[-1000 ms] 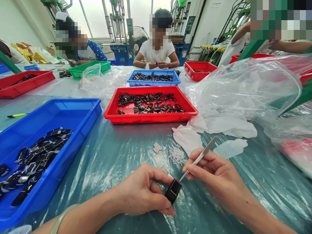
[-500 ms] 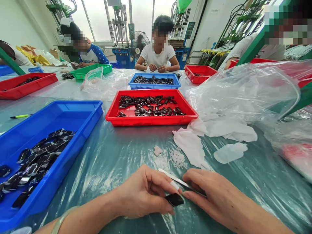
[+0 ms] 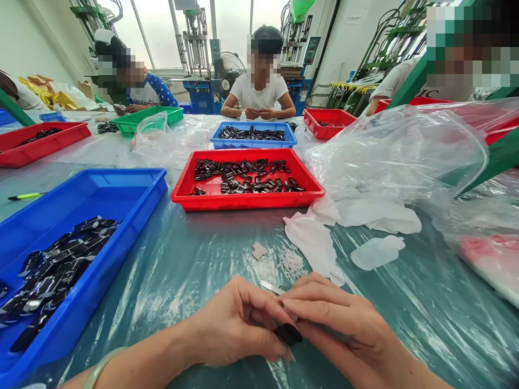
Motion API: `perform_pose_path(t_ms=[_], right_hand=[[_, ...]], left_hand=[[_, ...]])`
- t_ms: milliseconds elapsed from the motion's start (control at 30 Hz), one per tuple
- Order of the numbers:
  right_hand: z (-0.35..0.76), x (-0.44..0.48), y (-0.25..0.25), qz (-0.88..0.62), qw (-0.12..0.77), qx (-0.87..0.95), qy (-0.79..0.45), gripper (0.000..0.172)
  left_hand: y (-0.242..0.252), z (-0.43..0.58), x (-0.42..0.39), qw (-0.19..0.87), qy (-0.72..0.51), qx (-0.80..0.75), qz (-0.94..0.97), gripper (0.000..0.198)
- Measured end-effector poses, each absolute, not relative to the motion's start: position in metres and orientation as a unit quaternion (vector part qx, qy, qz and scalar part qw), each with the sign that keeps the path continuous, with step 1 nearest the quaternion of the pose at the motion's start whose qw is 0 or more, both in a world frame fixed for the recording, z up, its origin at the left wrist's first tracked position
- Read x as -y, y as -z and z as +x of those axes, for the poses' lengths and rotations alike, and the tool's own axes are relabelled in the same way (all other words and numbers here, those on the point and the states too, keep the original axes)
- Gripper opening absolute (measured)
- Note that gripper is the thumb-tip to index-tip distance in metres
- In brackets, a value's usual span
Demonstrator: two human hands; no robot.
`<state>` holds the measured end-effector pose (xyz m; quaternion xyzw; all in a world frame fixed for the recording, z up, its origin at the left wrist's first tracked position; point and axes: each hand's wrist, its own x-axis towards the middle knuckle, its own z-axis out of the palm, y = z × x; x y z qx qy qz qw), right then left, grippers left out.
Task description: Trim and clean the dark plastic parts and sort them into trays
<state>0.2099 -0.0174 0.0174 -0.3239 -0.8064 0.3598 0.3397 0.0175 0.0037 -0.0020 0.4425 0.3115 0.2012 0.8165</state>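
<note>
My left hand (image 3: 239,324) pinches a small black plastic part (image 3: 288,334) between thumb and fingers, low over the table near the front edge. My right hand (image 3: 328,319) presses against it from the right, fingers closed around metal tweezers (image 3: 271,287) whose tip pokes out to the left above the part. The two hands touch at the fingertips. A blue tray (image 3: 101,216) with several black parts lies to my left, and a red tray (image 3: 247,200) with more black parts sits straight ahead.
White gloves or cloths (image 3: 320,243), a small squeeze bottle (image 3: 377,251), little white scraps (image 3: 292,262) and crumpled clear plastic bags (image 3: 397,151) lie ahead and to the right. Other people sit at the far side with blue, red and green trays. A pen (image 3: 24,196) lies far left.
My right hand has swung the tweezers from upright to lying flat and closed in on my left hand. The black part has turned from standing to lying flat between the fingers.
</note>
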Motion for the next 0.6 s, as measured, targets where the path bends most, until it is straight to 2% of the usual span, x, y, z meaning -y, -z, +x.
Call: perform_pose_path(t_ms=[100, 267, 367, 600], right_hand=[[0.2066, 0.0172, -0.0126, -0.320, 0.403, 0.783, -0.349, 0.050], [0.2070, 0.0219, -0.0140, -0.387, 0.425, 0.735, -0.359, 0.031], [0.2100, 0.0235, -0.0170, -0.403, 0.442, 0.717, -0.359, 0.032], [0.2105, 0.0197, -0.0214, -0.314, 0.419, 0.773, -0.359, 0.035]], left_hand=[[0.0033, 0.0165, -0.0029, 0.828, -0.196, -0.305, 0.428, 0.020], [0.0044, 0.0164, -0.0022, 0.828, -0.204, -0.303, 0.425, 0.022], [0.0045, 0.0170, -0.0030, 0.820, -0.191, -0.319, 0.436, 0.025], [0.0024, 0.0165, -0.0047, 0.828, -0.149, -0.310, 0.442, 0.030]])
